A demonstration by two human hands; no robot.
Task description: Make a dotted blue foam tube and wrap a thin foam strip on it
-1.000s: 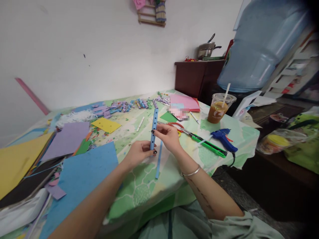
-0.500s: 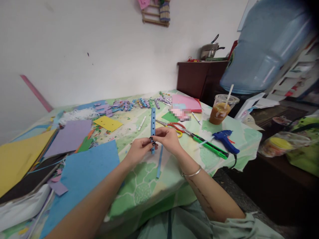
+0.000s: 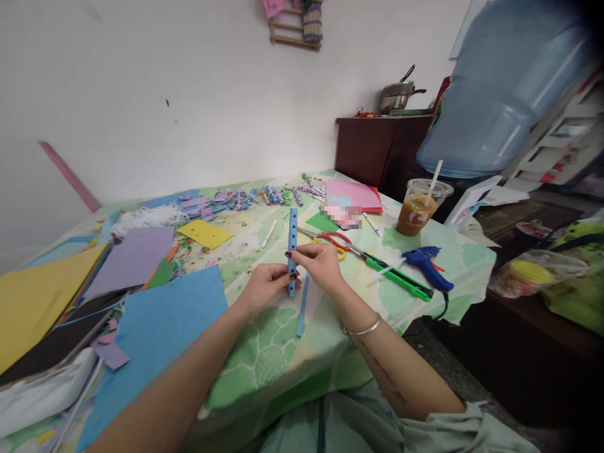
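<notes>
A narrow blue strip with a row of dark spots stands nearly upright between my hands, above the table. My left hand pinches it near its lower end. Higher up, the thumb and fingers of my right hand close on its middle. On the tablecloth under my right hand lies a second, thinner plain blue strip. To the left of my forearm is a large blue sheet. Red-handled scissors and a green utility knife rest just beyond my right hand.
A blue glue gun and a cup of brown drink with a straw stand on the right. Curled paper pieces line the back. Purple and yellow sheets cover the left side. A white marker lies mid-table.
The spotted blue strip has shifted slightly down and right and tilts a little. My right fingers have moved up it, away from my left thumb.
</notes>
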